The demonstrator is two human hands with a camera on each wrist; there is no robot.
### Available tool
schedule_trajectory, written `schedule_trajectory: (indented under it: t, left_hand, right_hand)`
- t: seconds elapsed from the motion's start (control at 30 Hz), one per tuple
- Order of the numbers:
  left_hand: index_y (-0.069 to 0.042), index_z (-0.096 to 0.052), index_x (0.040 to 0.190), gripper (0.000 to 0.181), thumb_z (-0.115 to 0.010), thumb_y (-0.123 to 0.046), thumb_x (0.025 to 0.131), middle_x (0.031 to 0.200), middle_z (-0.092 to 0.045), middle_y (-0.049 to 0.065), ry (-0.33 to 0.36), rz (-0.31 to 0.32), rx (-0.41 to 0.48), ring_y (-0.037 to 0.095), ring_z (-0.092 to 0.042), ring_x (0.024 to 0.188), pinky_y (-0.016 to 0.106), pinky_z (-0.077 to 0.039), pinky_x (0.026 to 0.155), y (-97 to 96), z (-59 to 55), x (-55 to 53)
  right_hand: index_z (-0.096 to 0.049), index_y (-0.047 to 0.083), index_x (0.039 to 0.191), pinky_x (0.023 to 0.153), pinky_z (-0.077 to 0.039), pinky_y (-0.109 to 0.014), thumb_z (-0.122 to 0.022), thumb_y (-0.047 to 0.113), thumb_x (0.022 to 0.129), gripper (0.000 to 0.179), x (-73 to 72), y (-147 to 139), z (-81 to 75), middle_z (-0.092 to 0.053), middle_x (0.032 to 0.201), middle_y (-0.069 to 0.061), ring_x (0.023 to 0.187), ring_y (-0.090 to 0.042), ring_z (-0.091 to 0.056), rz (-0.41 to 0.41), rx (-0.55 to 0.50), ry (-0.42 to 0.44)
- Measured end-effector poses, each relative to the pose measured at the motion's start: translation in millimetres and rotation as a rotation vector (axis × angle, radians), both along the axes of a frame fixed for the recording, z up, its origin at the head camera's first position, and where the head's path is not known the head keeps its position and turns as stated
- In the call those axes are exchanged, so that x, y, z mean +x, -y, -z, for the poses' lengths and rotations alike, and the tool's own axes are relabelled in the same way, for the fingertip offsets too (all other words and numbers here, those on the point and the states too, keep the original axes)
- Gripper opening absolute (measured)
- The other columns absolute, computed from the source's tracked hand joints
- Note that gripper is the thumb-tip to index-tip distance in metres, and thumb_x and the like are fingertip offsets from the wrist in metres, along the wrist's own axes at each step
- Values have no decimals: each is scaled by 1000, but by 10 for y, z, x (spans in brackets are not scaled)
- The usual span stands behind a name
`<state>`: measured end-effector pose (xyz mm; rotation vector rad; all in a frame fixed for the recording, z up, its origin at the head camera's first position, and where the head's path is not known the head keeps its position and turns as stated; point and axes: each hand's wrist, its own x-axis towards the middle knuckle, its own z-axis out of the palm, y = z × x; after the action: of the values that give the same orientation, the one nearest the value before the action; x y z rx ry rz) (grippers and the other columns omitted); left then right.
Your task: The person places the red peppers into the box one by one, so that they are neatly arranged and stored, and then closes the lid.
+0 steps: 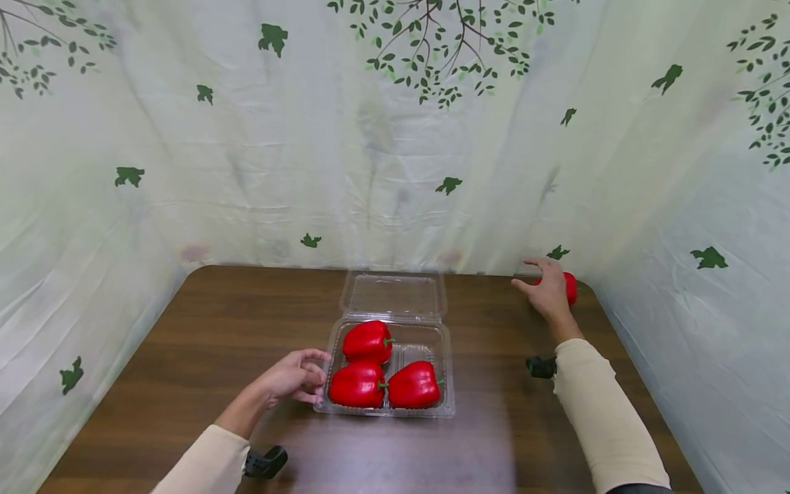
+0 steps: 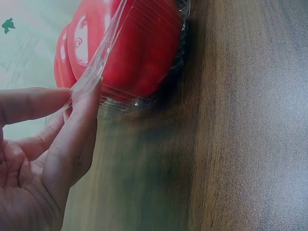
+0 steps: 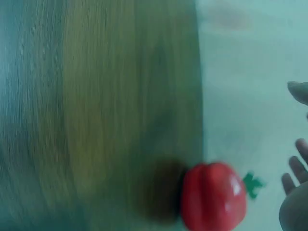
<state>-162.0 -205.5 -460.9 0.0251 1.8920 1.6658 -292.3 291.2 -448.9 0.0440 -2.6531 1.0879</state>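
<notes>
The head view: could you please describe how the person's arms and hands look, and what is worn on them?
The left sleeve and right sleeve are plain cream, covering the forearms. The left hand and right hand wear no gloves. The left wrist camera and right wrist camera look black and compact.

Table (image 1: 247, 329): brown wood-grain top, far left corner rounded, pale sheen at near middle. Directly on it: one clear box (image 1: 448, 360), around the middle, lid (image 1: 393, 295) hinged back toward the far edge; cannot tell whether lid touches the top. One red pepper (image 1: 572, 288) near the far right corner, partly hidden, well apart from the box.
</notes>
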Motion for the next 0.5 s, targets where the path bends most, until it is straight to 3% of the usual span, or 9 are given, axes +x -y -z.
schedule_trajectory:
  t: [0.1, 0.23, 0.5]
  left_hand:
    - [9, -34, 134, 46, -54, 1, 94, 86, -60, 11, -3, -2, 1, 19, -63, 66, 36, -60, 66, 11, 4, 6]
    - [8, -35, 134, 45, -54, 1, 93, 87, -60, 11, -3, -4, 2, 19, -63, 67, 37, -60, 67, 21, 5, 8]
    - [8, -35, 133, 45, -55, 0, 93, 86, -61, 11, 0, -6, -9, 19, -63, 66, 36, -60, 67, 8, 3, 4]
  right_hand:
    - [-51, 0, 132, 103, -31, -63, -72, 17, 85, 54, -5, -160, 35, -37, 138, -27, 127, -47, -32, 89, 30, 3]
    - [-46, 1, 135, 97, -38, -66, -73, 14, 81, 62, -12, -380, 97, -34, 141, -28, 128, -48, -31, 166, 82, 75]
    - [-30, -7, 143, 95, -38, -69, -75, 1, 70, 86, -69, -659, 135, -21, 145, -36, 128, -56, -24, 70, 197, 241]
